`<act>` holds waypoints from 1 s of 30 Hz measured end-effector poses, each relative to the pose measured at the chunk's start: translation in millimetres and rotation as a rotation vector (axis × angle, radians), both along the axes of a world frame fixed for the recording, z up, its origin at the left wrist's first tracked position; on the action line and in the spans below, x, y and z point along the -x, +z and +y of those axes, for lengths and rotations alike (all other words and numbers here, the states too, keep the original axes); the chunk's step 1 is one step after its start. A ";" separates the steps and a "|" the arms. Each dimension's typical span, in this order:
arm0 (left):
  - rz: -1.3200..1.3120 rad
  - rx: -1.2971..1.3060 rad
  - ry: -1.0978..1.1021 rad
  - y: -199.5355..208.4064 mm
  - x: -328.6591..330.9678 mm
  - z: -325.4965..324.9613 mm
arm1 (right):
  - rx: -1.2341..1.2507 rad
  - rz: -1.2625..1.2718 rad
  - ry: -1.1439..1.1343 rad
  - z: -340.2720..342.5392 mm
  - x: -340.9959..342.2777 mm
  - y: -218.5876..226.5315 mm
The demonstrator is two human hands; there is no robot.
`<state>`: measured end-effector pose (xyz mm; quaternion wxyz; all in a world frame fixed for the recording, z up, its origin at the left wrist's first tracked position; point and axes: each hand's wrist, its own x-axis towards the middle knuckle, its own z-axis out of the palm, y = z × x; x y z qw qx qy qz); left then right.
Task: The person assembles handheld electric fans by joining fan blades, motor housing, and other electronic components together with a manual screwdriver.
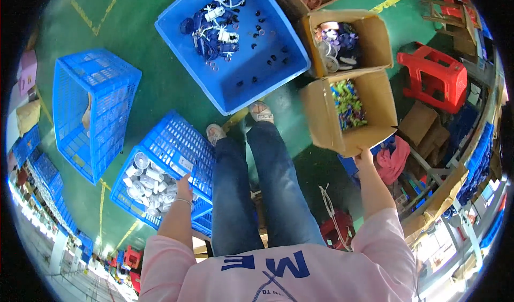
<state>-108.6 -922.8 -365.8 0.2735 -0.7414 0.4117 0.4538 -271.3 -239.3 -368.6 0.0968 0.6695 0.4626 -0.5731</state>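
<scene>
- Hands spread wide apart in the lower half of the frame, one to each side of the legs in blue jeans (262, 189).
- Left hand (184, 188) reaching up-left into the blue crate of white cylindrical parts (150, 184), lower left of centre; fingertips at the near right edge of the pile, seemingly touching the parts, though whether closed on one cannot be told from this angle.
- Right hand (364, 156) raised right of centre, fingers resting on the near lower rim of the cardboard box of bright mixed-colour pieces (349, 105); looks like a light hold on the box edge, nothing else in the grasp.
- Crate of white parts lying directly ahead of the left hand, long axis running from upper right down to lower left; far nearer the left hand than the right.
- Cardboard box lying up and slightly left of the right hand, long side running upward in the frame, open top facing the camera.
- Beyond the feet, upper centre: large blue tray (233, 40) with scattered small dark and white pieces, well out of reach of both hands.
- Upper right: second cardboard box (348, 42) with pale rings, touching the first.
- Far left: empty-looking blue crate (91, 109) tipped on its side.
- Right edge: red plastic stool (436, 77).
</scene>
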 end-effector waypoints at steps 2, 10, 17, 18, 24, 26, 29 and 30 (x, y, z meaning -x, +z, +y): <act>-0.084 0.054 -0.015 5.4 11.2 15.4 | -0.021 0.084 -0.022 -0.7 17.0 -18.4; 0.188 0.058 -0.227 -20.8 -31.6 14.0 | -0.513 0.129 0.913 -37.2 114.1 -103.9; 0.182 0.252 -0.574 -28.1 -89.4 25.4 | -0.447 0.269 1.954 -379.6 134.3 -55.1; 0.167 0.313 -0.662 -31.0 -71.5 39.9 | -0.472 0.363 2.089 -409.7 133.4 -57.7; -0.017 0.179 -0.865 1.8 -34.7 33.3 | -0.505 1.093 2.511 -640.5 129.8 -67.7; -0.042 0.128 -0.788 2.2 -32.4 30.9 | -0.600 1.240 2.573 -730.2 133.9 -52.6; -0.045 0.124 -0.730 9.4 -32.3 29.7 | -0.746 1.482 2.538 -853.5 139.1 -31.0; -0.015 0.129 -0.710 14.5 -31.6 28.4 | -0.836 1.649 2.541 -886.6 149.0 -36.5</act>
